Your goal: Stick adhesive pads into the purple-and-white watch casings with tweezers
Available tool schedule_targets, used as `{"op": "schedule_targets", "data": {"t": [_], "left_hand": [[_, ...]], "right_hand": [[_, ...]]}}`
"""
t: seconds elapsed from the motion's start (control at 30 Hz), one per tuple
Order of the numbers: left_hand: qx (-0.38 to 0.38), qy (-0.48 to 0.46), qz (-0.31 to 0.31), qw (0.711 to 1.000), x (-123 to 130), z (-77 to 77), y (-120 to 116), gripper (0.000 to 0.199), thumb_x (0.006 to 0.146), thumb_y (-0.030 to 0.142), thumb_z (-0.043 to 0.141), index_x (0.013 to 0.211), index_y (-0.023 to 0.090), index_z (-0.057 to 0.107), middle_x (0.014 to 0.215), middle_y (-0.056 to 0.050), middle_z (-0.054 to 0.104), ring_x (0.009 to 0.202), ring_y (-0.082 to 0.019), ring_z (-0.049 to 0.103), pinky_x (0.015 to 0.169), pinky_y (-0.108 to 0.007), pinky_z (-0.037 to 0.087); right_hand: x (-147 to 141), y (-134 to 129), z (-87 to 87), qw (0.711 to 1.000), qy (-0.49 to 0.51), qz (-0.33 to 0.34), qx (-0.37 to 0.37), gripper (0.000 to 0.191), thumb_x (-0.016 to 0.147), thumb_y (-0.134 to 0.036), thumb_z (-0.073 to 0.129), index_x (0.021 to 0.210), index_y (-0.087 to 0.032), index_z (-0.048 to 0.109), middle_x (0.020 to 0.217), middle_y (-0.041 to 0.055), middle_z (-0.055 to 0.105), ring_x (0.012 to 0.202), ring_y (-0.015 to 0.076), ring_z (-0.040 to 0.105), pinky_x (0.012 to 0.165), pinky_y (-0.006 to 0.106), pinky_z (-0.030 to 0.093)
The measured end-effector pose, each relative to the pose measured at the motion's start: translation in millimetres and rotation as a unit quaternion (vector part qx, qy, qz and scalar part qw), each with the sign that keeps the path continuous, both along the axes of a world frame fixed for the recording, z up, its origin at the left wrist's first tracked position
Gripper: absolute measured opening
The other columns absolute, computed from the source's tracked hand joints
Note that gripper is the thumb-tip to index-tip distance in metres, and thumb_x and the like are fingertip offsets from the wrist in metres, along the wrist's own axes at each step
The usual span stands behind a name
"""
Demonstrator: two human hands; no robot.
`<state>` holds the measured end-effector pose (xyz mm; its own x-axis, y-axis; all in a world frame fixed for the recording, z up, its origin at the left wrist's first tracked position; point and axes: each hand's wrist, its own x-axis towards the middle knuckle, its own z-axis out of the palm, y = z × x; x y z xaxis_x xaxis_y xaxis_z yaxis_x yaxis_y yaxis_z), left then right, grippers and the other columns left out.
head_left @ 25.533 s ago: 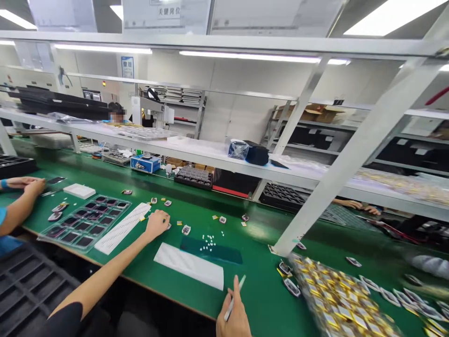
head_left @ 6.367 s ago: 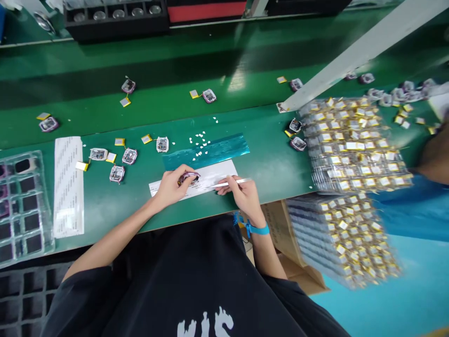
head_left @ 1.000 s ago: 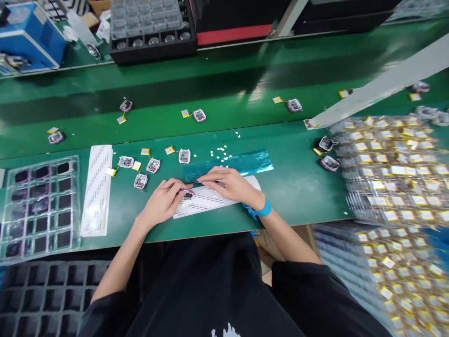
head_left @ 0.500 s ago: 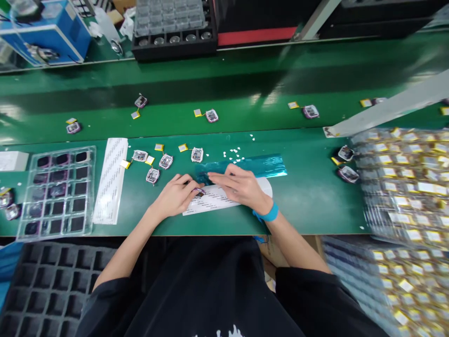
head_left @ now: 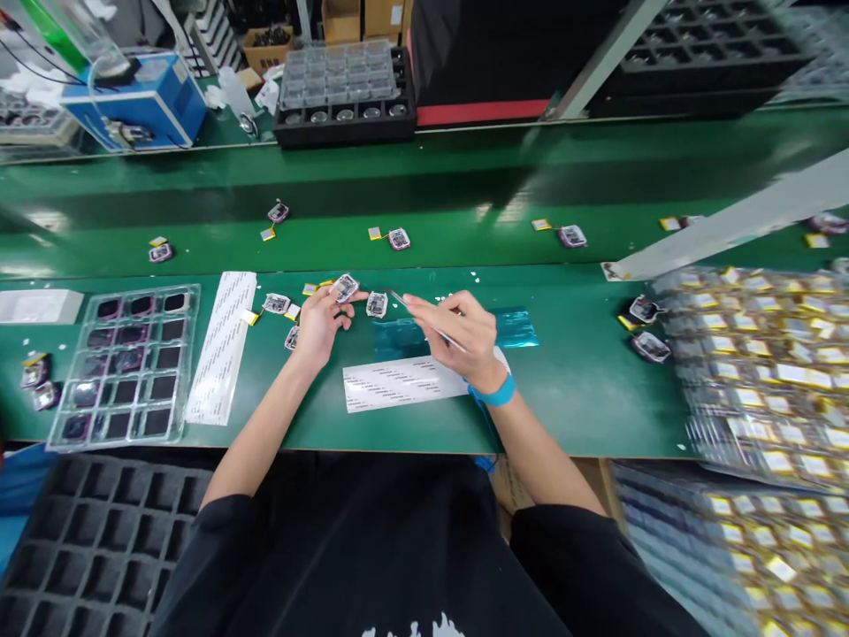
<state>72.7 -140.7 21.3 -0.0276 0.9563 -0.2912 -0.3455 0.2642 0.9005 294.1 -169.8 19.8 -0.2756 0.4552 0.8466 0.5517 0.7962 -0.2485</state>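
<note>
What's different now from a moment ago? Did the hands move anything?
The left hand moved forward and left, carrying the little electronic case away from the white strip. The right hand still holds its thin tool; the white strip and blue film stayed put.

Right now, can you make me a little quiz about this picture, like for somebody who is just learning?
1. What does the left hand hold?
2. True or false: the right hand is empty.
3. Fill the gap: the right hand's wristband is coloured ____.

Key:
1. A small case with its inner parts showing.
2. False: it holds a thin tool.
3. Blue.
</note>
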Motion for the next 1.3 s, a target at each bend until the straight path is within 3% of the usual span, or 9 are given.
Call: {"op": "schedule_targets", "data": {"t": [0.13,0.23,0.47,0.7,1.03,1.3], "left_hand": [[0.003,0.013,-0.021,1.0,3.3,-6.7,-8.3,0.012,0.077,0.018,0.077,0.071,0.015,0.067,0.061,0.0,0.063,0.05,-0.008,0.051,0.043,-0.018,0.037],[-0.001,0.014,-0.006,1.0,6.2,-9.6,-10.0,0.014,0.07,0.017,0.08,0.066,0.016,0.066,0.059,0.002,0.061,0.048,-0.006,0.05,0.043,-0.017,0.04],[-0.006,-0.007,0.032,0.999,6.9,-9.1,-8.7,0.021,0.067,0.018,0.073,0.065,0.019,0.053,0.067,0.002,0.069,0.054,-0.01,0.066,0.054,-0.02,0.055],[-0.004,-0.024,0.005,1.0,9.1,-6.2,-14.8,0.025,0.065,0.017,0.073,0.06,0.019,0.049,0.061,0.003,0.068,0.052,-0.011,0.066,0.052,-0.021,0.057],[0.005,0.03,0.01,0.999,13.2,-7.8,-18.6,0.023,0.068,0.015,0.073,0.06,0.019,0.052,0.063,0.003,0.064,0.056,-0.012,0.064,0.056,-0.026,0.059],[0.009,0.036,0.014,0.999,12.7,-11.3,-20.6,0.022,0.074,0.013,0.077,0.065,0.019,0.058,0.067,0.003,0.065,0.061,-0.011,0.064,0.064,-0.028,0.062]], "right_hand": [[-2.7,-5.4,-4.2,0.998,-0.058,0.023,0.024,0.052,0.093,-0.004,0.066,0.14,-0.024,0.06,0.115,0.0008,0.08,0.072,0.0165,0.056,0.06,0.029,0.053],[-3.4,-9.8,-3.6,0.995,-0.095,0.03,0.016,0.052,0.094,-0.003,0.062,0.141,-0.026,0.06,0.118,-0.0023,0.079,0.076,0.0163,0.057,0.059,0.028,0.053],[-6.7,-14.8,0.0,0.991,-0.133,0.02,0.018,0.035,0.098,-0.004,0.058,0.124,-0.024,0.071,0.117,-0.0039,0.079,0.077,0.0153,0.056,0.063,0.027,0.054],[-4.5,-16.5,-0.2,0.97,-0.239,-0.017,0.031,0.03,0.099,-0.008,0.062,0.121,-0.026,0.073,0.126,-0.0079,0.075,0.079,0.0141,0.058,0.065,0.028,0.054],[-6.7,-18.5,0.7,0.971,-0.238,0.01,0.002,0.03,0.1,-0.01,0.061,0.121,-0.028,0.073,0.126,-0.0076,0.075,0.075,0.0139,0.057,0.063,0.029,0.054],[-7.5,-16.9,-3.6,0.986,-0.154,0.05,-0.042,0.032,0.1,-0.008,0.057,0.125,-0.022,0.071,0.121,-0.0023,0.078,0.073,0.0156,0.055,0.062,0.03,0.055]]}}
